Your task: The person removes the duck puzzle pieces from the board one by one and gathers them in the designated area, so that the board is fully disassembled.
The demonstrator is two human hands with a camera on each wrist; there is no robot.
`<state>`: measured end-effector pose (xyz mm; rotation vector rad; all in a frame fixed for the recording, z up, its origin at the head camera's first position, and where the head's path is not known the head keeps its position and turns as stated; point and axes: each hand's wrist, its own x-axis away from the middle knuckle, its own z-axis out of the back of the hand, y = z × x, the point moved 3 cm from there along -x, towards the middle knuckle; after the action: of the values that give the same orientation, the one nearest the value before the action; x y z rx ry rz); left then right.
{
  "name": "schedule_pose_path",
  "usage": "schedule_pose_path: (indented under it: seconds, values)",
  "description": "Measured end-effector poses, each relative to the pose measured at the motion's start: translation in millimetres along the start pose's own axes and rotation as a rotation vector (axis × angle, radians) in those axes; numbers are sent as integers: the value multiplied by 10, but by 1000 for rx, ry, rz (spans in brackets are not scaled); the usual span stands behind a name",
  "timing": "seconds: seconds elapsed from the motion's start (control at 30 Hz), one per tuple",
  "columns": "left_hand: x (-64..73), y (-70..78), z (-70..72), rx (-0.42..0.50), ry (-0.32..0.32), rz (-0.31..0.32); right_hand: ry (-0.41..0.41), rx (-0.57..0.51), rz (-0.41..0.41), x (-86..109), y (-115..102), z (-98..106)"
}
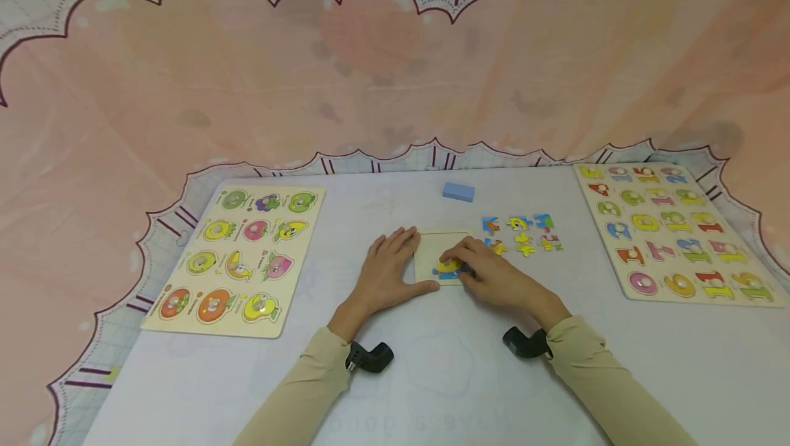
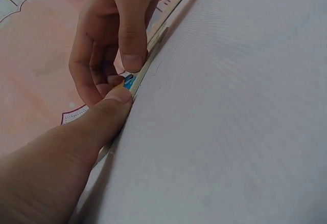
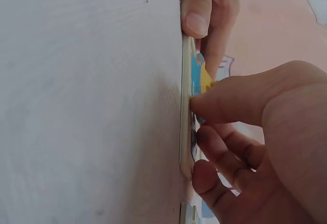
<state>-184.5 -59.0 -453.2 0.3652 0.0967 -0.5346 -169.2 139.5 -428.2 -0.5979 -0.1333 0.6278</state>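
A small pale wooden puzzle board [image 1: 432,245] lies flat in the middle of the white table. My left hand [image 1: 385,271] rests along its left side with fingers stretched out, the thumb pressing near the front edge. Over the right part of the board, my right hand [image 1: 494,278] has curled fingers and pinches a yellow and blue puzzle piece [image 3: 196,75]. In the right wrist view this piece stands tilted up from the board, its far end beyond the thumb. The fingers hide part of it.
Several loose puzzle pieces [image 1: 524,235] lie right of the board, with a blue block [image 1: 459,191] behind. A fruit puzzle board [image 1: 247,254] lies at the left, and a number puzzle board [image 1: 669,233] at the right. A patterned cloth [image 1: 395,89] hangs behind.
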Motion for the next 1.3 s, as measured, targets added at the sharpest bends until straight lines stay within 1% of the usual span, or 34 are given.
schedule_pose_path:
  seconds: [0.3, 0.53, 0.7, 0.97, 1.1, 1.3]
  values:
    - [-1, 0, 5, -3, -4, 2, 13, -52, -16, 22, 14, 11]
    - [4, -5, 5, 2, -3, 3, 41, -122, 14, 8, 7, 1]
    - [3, -17, -2, -7, -3, 6, 52, -153, -7, 9, 3, 2]
    - [2, -19, -13, -10, 4, -1, 61, -180, -35, 32, 19, 26]
    - [-2, -14, -14, -11, 1, 0, 70, -169, -50, 60, 53, 73]
    - [-7, -4, -5, -8, 5, 1, 48, -166, -68, 105, 117, 135]
